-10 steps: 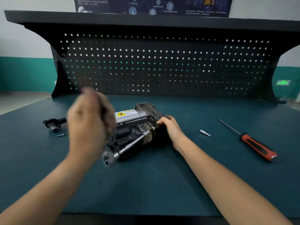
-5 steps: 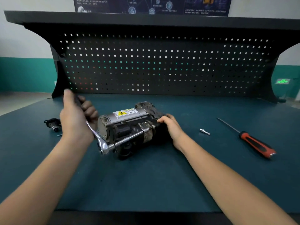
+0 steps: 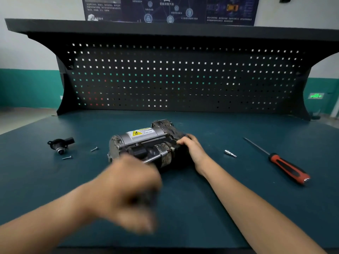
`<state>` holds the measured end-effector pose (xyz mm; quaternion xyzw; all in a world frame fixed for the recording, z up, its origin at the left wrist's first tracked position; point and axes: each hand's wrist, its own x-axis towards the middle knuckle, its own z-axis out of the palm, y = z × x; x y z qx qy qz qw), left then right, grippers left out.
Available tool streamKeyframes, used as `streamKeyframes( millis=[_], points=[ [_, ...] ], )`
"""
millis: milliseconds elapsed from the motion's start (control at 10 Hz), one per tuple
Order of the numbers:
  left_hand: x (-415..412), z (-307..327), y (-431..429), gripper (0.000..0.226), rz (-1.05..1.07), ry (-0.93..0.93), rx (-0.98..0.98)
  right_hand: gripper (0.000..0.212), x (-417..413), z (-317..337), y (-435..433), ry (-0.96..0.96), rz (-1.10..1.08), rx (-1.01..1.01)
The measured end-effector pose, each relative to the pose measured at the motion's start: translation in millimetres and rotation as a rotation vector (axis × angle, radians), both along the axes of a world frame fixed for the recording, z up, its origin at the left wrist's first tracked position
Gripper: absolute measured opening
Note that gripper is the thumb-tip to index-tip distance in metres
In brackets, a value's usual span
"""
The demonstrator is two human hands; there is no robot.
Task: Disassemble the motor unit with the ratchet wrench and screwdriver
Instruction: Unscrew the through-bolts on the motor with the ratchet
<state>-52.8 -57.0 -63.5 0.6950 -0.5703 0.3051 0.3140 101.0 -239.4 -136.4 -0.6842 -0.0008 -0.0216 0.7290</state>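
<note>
The motor unit (image 3: 145, 142) lies on its side on the teal table (image 3: 211, 208), a little left of centre and well in front of the black pegboard (image 3: 183, 76) at the far edge. A yellow warning label faces up on its grey housing.

The right hand (image 3: 193, 150) sits at the motor unit's right end. Its fingers curl over the dark, grimy casing there, so its grip is clamped on the unit.

The left hand (image 3: 128, 189) is near the viewer, in front of the unit's left half, and is badly smeared by motion. Its fingers are curled into a fist around something dark. The silver bar of the ratchet wrench (image 3: 153, 159) runs from the front of the motor unit down into that fist, so the left grip looks closed on the wrench's handle, though the blur hides the handle itself.

The screwdriver (image 3: 286, 165), with a red and black handle and a thin shaft pointing far-left, lies well to the right of the unit, apart from both hands. Between it and the right hand lies a small silver bit (image 3: 230, 153).

On the left of the table rests a small black part (image 3: 60, 144), with two loose screws close by: one (image 3: 94, 149) to its right and one (image 3: 67, 157) just nearer.

A dark poster (image 3: 170, 8) hangs on the wall above the pegboard's shelf.
</note>
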Motion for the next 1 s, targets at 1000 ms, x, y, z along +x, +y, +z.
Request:
streamKeyframes(
  millis=[1000],
  points=[
    [3,-13,12,0.033,0.063,0.031,0.206,0.093,7,-6,-16,-0.044,0.182,-0.114]
  ],
)
